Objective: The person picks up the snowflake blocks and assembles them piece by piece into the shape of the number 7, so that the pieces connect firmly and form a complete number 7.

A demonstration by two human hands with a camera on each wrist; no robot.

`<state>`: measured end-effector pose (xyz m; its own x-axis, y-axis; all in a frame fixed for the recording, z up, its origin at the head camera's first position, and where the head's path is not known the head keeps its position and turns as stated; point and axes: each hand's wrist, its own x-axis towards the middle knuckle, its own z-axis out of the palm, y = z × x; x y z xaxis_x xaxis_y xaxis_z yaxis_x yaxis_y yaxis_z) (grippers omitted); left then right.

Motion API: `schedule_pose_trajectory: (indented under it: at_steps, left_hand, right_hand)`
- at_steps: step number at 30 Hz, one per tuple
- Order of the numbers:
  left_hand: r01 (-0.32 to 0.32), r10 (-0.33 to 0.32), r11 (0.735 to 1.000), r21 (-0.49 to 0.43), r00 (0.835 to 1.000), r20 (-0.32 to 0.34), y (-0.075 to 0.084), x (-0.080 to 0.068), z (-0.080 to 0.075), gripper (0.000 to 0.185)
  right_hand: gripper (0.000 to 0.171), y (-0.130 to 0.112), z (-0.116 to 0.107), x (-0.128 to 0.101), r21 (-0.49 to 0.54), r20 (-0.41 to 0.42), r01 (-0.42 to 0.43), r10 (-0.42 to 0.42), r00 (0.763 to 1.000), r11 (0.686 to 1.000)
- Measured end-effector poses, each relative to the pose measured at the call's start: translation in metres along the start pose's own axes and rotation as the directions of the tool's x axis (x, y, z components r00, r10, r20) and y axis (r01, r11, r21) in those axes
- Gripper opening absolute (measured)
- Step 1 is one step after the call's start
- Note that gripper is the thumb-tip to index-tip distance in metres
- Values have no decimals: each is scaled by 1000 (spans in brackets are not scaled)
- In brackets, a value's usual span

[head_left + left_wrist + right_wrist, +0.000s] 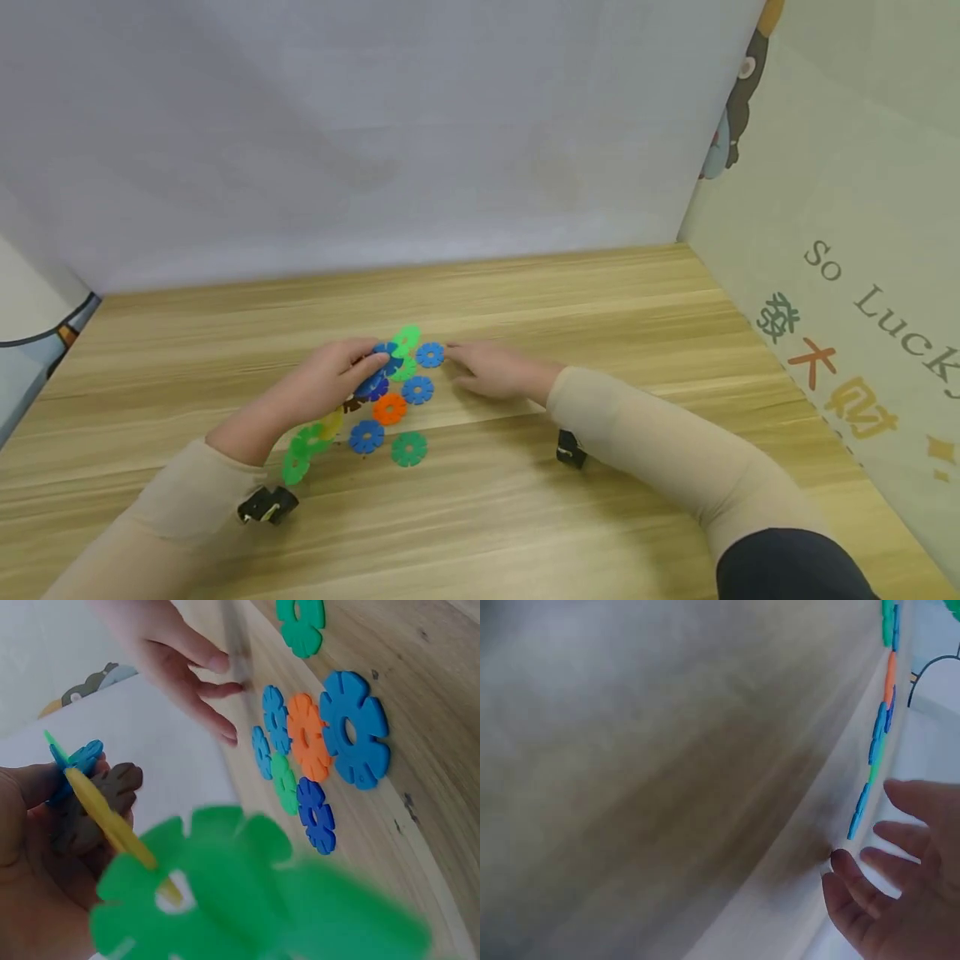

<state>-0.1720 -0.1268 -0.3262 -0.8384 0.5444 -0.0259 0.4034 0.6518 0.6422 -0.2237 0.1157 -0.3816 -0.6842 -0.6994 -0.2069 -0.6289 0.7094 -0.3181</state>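
Note:
My left hand (318,385) pinches a chain of linked flower-shaped plastic discs near its far end, thumb on a blue disc (388,357). A light green disc (407,337) sticks out beyond that one. Back toward the wrist the chain runs through a brown disc (120,787) and a yellow disc (109,817) to green discs (217,877), blurred close to the left wrist camera. My right hand (491,369) holds nothing, fingers loosely bent. Its fingertips are beside a loose blue disc (431,355); whether they touch it I cannot tell.
Loose discs lie flat on the wooden table (525,500) between the hands: another blue one (417,390), an orange one (390,409), a nearer blue one (367,437) and a dark green one (409,449). A pale wall covering (390,167) rises behind the table.

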Motion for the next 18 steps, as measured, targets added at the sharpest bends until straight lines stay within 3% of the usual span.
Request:
schedule_pose_trajectory:
  at_steps: [4, 6, 12, 18]
  left_hand:
    - [-27, 27, 996, 86, 1000, 2, 6, 1, 3, 27]
    - [-39, 39, 989, 140, 999, -2, 8, 0, 5, 26]
    - [-24, 32, 977, 212, 999, -32, 7, -2, 16, 35]
    - [-12, 33, 947, 320, 998, -61, 5, -3, 23, 44]
  right_hand:
    - [55, -2, 0, 0, -151, 72, 20, -9, 997, 988]
    - [54, -2, 0, -2, -165, 81, 27, -14, 997, 986]
    - [49, 4, -1, -14, -76, -4, 46, -46, 999, 996]
    - [49, 11, 4, -17, -23, -45, -14, 12, 999, 1000]
